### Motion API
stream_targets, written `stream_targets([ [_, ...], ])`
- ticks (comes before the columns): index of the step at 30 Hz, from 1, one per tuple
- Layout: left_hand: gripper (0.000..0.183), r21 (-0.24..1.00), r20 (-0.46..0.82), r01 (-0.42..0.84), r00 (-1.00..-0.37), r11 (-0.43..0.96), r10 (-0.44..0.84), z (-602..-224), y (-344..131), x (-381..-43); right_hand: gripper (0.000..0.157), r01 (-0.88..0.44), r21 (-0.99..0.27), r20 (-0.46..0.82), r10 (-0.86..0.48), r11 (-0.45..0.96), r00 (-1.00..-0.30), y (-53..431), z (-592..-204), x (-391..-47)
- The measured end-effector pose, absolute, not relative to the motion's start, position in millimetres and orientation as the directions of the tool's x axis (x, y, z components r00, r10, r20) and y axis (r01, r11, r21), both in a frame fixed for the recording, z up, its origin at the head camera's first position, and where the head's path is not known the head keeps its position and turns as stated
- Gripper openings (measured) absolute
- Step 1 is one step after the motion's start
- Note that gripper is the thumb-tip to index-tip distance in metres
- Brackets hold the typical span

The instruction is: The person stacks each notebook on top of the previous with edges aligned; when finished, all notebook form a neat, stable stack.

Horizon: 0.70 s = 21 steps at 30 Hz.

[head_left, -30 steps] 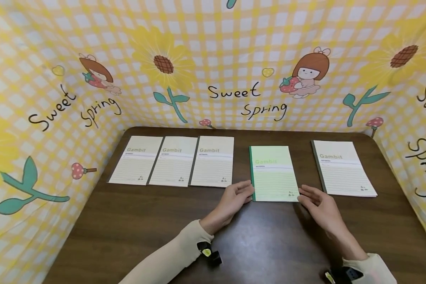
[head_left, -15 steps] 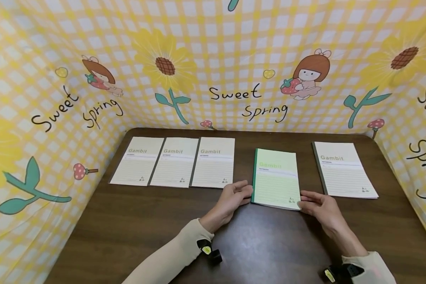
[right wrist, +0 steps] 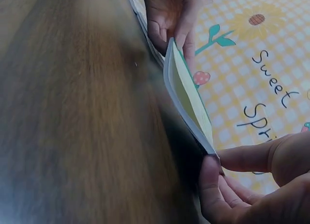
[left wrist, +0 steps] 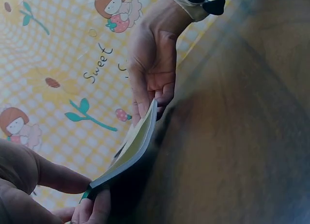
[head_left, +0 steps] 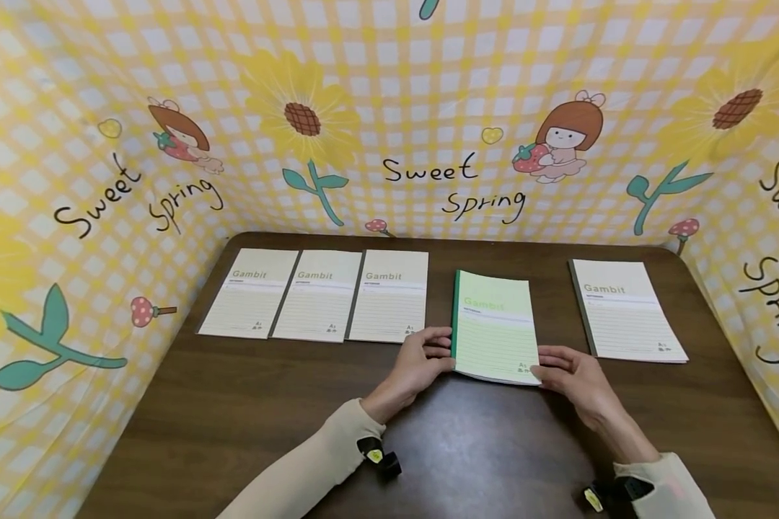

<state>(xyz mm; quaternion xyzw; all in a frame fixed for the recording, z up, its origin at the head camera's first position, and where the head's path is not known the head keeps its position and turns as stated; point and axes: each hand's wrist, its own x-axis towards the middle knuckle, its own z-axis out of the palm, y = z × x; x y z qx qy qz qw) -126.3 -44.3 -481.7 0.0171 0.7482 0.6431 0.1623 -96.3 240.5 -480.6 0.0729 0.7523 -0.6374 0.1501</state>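
A pale green notebook point(head_left: 493, 331) with a dark green spine is held between both hands, its near edge raised off the table. At its left lower side the left hand point(head_left: 418, 367) pinches the spine; in the left wrist view, thumb point(left wrist: 65, 178) and fingertips lie on opposite faces. The right hand point(head_left: 581, 382) grips the near right corner, with thumb and fingers on either side in the right wrist view. Seen edge-on, the notebook point(right wrist: 186, 96) bows, and its pages part slightly.
Several white notebooks lie flat: three side by side at the left, including the left one point(head_left: 249, 292), and one point(head_left: 630, 310) at the right. The brown wooden table point(head_left: 234, 418) is backed by a yellow checked cloth point(head_left: 428, 86).
The green notebook's near edge has risen off the table, and the notebook has shifted right, then back left. Both hands have taken hold of its lower sides. The white notebooks have not moved.
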Motion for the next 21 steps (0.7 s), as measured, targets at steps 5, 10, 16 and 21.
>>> stream_targets([
  [5, 0.055, 0.967, -0.204, -0.161, -0.954, 0.197, 0.221, -474.5, -60.0, -128.9, 0.055, 0.262, -0.953, -0.279, -0.099, 0.153, -0.955, 226.1, -479.8, -104.5],
  [10, 0.054, 0.969, -0.171, -0.134, -0.97, 0.206, 0.173, -470.0, -77.1, -134.3, 0.053, 0.254, -0.958, -0.269, -0.118, 0.13, -0.956, 207.1, -479.0, -116.4],
  [16, 0.054, 0.969, -0.168, -0.143, -0.98, 0.2, 0.111, -467.8, -102.3, -144.1, 0.051, 0.254, -0.959, -0.269, -0.13, 0.125, -0.954, 178.7, -481.4, -132.4],
  [21, 0.054, 0.955, -0.186, -0.169, -0.981, 0.246, 0.047, -465.6, -129.7, -152.5, 0.047, 0.227, -0.967, -0.243, -0.154, 0.114, -0.958, 148.5, -487.4, -148.0],
])
